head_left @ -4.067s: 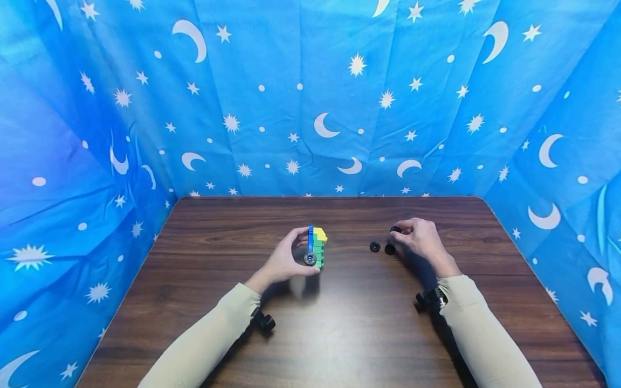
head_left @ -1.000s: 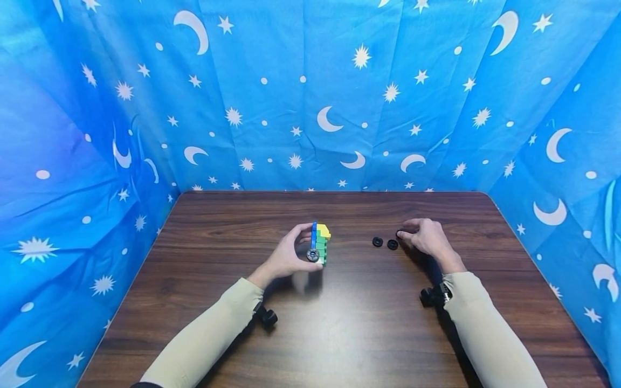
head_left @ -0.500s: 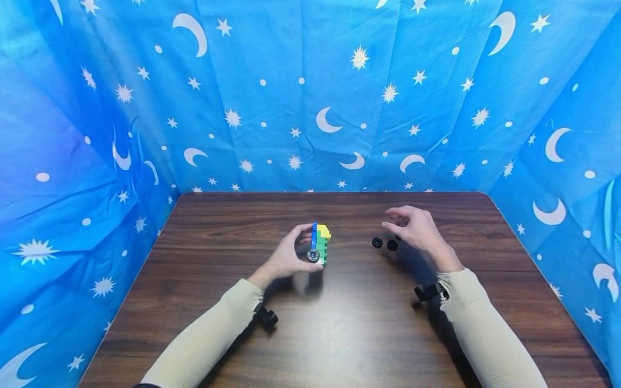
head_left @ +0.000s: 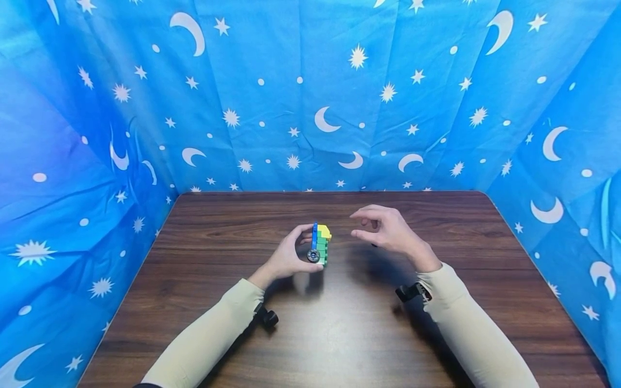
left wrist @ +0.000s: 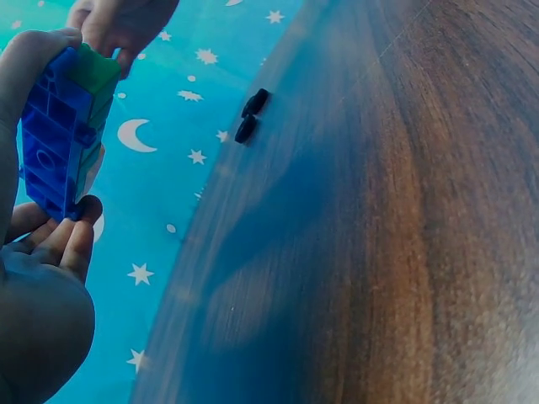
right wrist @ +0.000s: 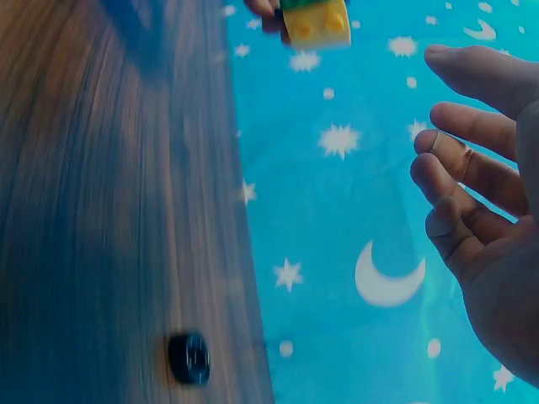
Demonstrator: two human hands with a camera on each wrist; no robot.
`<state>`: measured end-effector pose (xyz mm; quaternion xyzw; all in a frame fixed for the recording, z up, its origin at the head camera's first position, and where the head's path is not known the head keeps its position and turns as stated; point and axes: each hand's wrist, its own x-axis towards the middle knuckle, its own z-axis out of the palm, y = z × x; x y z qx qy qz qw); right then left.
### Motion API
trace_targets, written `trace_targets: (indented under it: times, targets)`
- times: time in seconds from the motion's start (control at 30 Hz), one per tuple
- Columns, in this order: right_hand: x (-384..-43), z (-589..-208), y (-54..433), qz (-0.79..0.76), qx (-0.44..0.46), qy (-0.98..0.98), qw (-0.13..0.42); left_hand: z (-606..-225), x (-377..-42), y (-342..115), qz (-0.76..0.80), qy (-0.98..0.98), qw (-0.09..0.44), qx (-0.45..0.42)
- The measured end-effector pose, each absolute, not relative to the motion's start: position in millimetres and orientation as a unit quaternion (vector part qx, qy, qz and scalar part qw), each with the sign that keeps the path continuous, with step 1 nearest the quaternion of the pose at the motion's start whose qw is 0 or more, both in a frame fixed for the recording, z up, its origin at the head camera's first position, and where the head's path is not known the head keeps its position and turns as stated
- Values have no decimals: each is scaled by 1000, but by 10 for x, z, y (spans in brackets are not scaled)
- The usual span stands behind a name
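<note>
My left hand grips a toy car of building bricks between thumb and fingers, above the table. The car has a blue chassis, green bricks and a yellow brick at its far end. One black wheel shows at the car's near end. My right hand is in the air just right of the car, its fingers loosely bent and apart with nothing between them, as the right wrist view shows. Loose black wheels lie on the table, mostly hidden behind that hand in the head view.
The brown wooden table runs under both arms. A blue cloth with white moons and stars hangs around its back and sides. Each wrist carries a small black camera.
My right hand has lifted away from the loose wheels and moved left towards the car, now covering most of the wheels. The left hand and the car have stayed nearly still.
</note>
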<state>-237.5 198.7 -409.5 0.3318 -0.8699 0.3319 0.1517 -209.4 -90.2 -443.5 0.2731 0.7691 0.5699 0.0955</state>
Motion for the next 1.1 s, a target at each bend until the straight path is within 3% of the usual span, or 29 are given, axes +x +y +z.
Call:
trace_targets:
  times: [0.33, 0.83, 1.1]
  targets:
    - [-2316, -4043, 1663, 344, 376, -854, 107, -4746, -2269, -881, 572, 772, 86, 264]
    - [-2262, -4080, 1375, 329, 448, -827, 78, -4754, -2308, -880, 565, 772, 58, 287]
    - [-2206, -4099, 1302, 328, 472, -816, 73, -4714, -2257, -894, 565, 771, 71, 284]
